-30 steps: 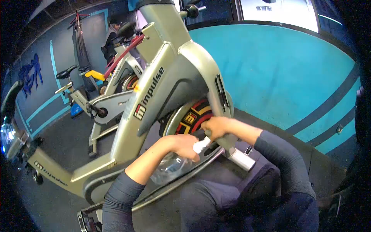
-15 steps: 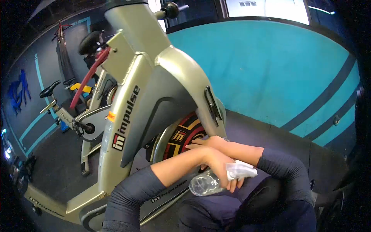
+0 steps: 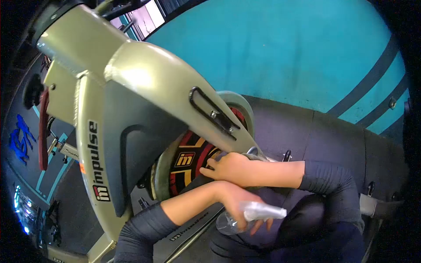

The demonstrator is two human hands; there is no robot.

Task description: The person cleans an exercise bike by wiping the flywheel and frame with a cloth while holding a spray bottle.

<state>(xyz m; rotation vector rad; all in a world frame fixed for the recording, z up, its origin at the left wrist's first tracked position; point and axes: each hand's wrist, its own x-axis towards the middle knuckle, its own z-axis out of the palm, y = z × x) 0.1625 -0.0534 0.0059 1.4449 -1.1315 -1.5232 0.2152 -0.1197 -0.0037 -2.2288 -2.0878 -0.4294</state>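
Observation:
My left hand (image 3: 239,206) is wrapped round a clear spray bottle (image 3: 226,224), its whitish spray head (image 3: 265,211) pointing right. The bottle is tilted and partly hidden by the fingers. Beyond it, my right hand (image 3: 230,170) reaches across to the exercise bike's flywheel (image 3: 186,158), which has red, black and yellow markings. Its fingers are bent and slightly apart over what looks like a dark cloth (image 3: 197,182), pressed against the wheel. The hand hides most of the cloth. My left forearm crosses just in front of my right hand.
The bike's beige frame (image 3: 90,149) and grey guard (image 3: 144,131) rise close at the left. A turquoise wall (image 3: 285,57) stands behind, above dark floor mats (image 3: 289,122). Another bike (image 3: 68,151) is farther left. A beige bar (image 3: 377,208) sits at the right.
My view has turned and come closer, so the frame looms larger at the left. My right hand is farther out over the flywheel. My left hand and the bottle have dropped slightly.

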